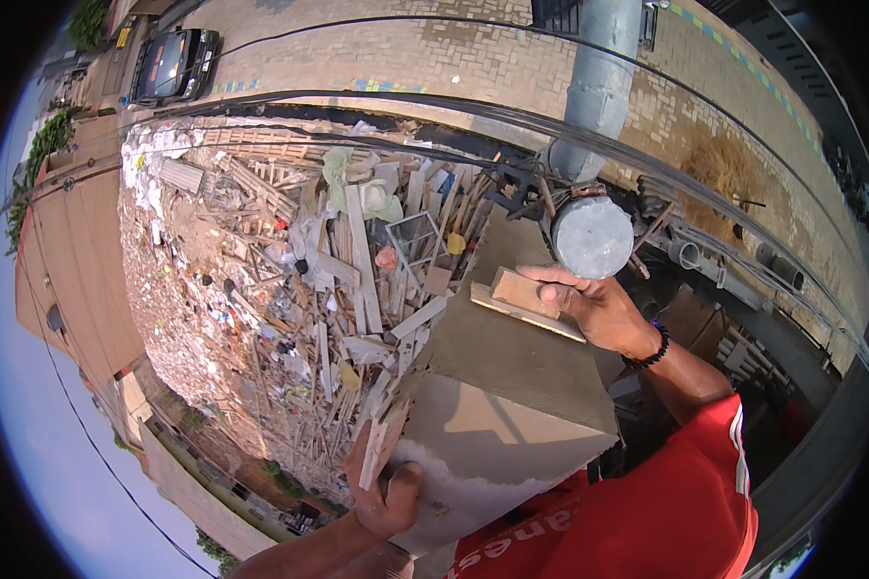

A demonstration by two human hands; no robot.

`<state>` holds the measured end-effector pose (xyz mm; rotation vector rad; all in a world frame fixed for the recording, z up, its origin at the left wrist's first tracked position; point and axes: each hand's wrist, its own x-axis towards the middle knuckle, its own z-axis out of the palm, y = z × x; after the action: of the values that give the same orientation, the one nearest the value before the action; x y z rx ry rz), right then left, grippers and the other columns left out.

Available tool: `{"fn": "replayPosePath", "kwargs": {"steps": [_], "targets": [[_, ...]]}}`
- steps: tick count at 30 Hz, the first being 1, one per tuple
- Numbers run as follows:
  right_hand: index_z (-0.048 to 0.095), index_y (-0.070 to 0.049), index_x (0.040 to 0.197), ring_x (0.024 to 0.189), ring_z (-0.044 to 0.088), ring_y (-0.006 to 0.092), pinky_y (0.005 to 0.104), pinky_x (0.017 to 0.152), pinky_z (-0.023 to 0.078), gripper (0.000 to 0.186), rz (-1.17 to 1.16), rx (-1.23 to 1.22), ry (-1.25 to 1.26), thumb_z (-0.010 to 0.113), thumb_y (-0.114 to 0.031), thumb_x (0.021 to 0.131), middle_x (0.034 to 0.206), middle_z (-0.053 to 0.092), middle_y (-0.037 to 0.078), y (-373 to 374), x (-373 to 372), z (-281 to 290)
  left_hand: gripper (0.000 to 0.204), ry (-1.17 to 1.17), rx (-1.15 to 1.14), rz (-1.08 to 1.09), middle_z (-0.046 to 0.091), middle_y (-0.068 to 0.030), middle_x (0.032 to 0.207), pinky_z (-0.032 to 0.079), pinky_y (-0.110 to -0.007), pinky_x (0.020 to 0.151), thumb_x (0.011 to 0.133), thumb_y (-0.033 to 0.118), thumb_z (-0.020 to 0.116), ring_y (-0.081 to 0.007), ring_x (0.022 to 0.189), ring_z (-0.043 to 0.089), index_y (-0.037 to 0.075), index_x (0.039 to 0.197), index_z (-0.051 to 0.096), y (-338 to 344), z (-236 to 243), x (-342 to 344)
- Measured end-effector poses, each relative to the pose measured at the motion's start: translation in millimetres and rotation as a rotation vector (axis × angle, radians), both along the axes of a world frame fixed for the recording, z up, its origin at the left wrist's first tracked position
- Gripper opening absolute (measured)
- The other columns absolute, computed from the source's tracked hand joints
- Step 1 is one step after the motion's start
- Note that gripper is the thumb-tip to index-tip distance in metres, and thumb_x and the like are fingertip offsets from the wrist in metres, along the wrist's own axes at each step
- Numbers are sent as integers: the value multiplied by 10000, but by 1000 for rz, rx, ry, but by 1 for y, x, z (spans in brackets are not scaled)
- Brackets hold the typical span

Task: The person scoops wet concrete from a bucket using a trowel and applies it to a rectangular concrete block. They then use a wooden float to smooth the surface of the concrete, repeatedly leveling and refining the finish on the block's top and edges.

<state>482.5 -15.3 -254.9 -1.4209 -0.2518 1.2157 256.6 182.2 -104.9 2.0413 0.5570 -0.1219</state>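
Observation:
My right hand [594, 314] is closed around the block handle of a wooden float [512, 305], which lies flat on grey plaster [492, 352] along the top of a narrow masonry ledge. Nearer me, the ledge has a lighter, partly shadowed section [483, 434] with a ragged white edge. My left hand [386, 497], at the lower middle, is curled around a wooden board [386, 434] held against the left side of the ledge, its thumb beside the white edge.
Beyond the ledge, far below, spreads a heap of timber and rubbish [290, 270]. A thick grey pole [599, 87] rises behind a round capped pipe end [592, 236]. Cables [357, 96] cross the view. A dark car [174, 68] stands on the paved street [454, 58].

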Motion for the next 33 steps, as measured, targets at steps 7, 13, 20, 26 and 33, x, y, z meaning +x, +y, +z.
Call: {"fn": "replayPosePath", "kwargs": {"steps": [7, 13, 20, 26, 33], "targets": [[641, 1, 1191, 895, 660, 159, 282, 799, 494, 304, 7, 213, -216, 575, -194, 966, 1008, 707, 139, -31, 18, 65, 494, 14, 105, -108, 590, -217, 927, 485, -363, 626, 735, 80, 551, -312, 710, 594, -150, 1171, 515, 2, 2, -10], [647, 54, 965, 670, 515, 109, 310, 656, 453, 250, -92, -195, -238, 590, -189, 954, 785, 659, 94, -38, -1, -12, 508, -30, 42, -30, 583, -239, 981, 490, -370, 646, 722, 69, 542, -326, 736, 601, -139, 1185, 519, 0, 2, -2], [559, -37, 1261, 1098, 558, 191, 334, 947, 439, 352, -50, -74, -843, 594, -159, 933, 1200, 605, 108, -29, -13, -141, 484, -3, 37, -47, 565, -228, 943, 482, -379, 669, 725, 68, 535, -334, 762, 590, -130, 1167, 529, 2, 4, 5], [642, -44, 1198, 837, 528, 90, 247, 747, 435, 293, -225, 92, -12, 575, -221, 975, 939, 616, -11, -9, -21, -167, 469, 37, -10, -23, 557, -221, 922, 479, -371, 677, 722, 71, 538, -328, 769, 587, -116, 1152, 540, 1, 5, 6], [621, -15, 1226, 840, 502, 74, 236, 762, 426, 349, -108, -61, -31, 578, -252, 974, 952, 613, 12, 8, -4, -23, 471, 5, 17, 10, 556, -210, 916, 476, -367, 685, 717, 66, 547, -315, 764, 577, -110, 1154, 536, -2, 3, 6]]}}
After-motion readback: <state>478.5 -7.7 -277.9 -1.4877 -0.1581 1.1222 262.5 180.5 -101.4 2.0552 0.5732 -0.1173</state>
